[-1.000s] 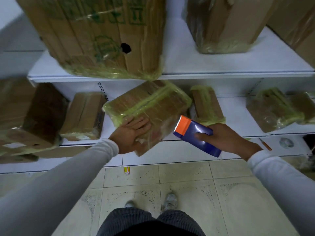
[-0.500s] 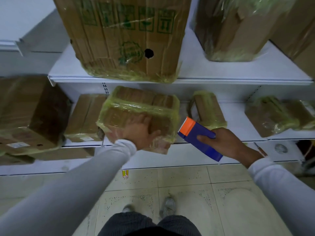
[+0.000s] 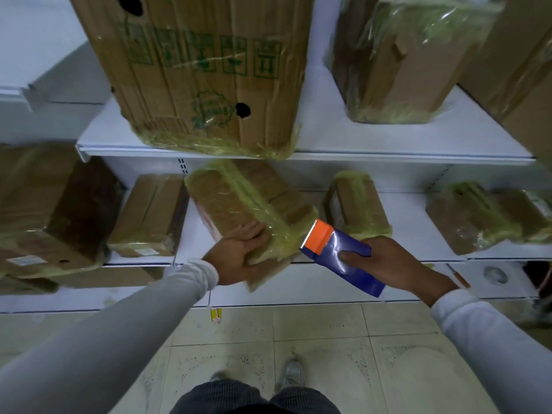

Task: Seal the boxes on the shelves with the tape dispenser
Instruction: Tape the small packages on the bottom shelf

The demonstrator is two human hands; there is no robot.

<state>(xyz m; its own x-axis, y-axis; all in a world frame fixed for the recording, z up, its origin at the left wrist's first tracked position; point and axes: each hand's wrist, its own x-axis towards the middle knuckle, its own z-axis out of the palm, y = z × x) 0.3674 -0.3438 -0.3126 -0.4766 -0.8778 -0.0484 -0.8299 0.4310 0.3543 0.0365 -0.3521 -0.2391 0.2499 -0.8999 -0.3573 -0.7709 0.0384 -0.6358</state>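
We hold a taped box at the lower shelf edge, dispenser beside it.

Our left hand (image 3: 239,258) grips the near corner of the box (image 3: 251,204), fingers (image 3: 254,231) flat on top and thumb underneath; the box sits tilted and juts past the lower shelf (image 3: 418,234) edge. Our right hand (image 3: 385,264) grips the dispenser (image 3: 334,255), whose toothed orange end is just beside the box's right corner. A smaller box (image 3: 355,201) stands near behind the dispenser, with bare shelf to its right.
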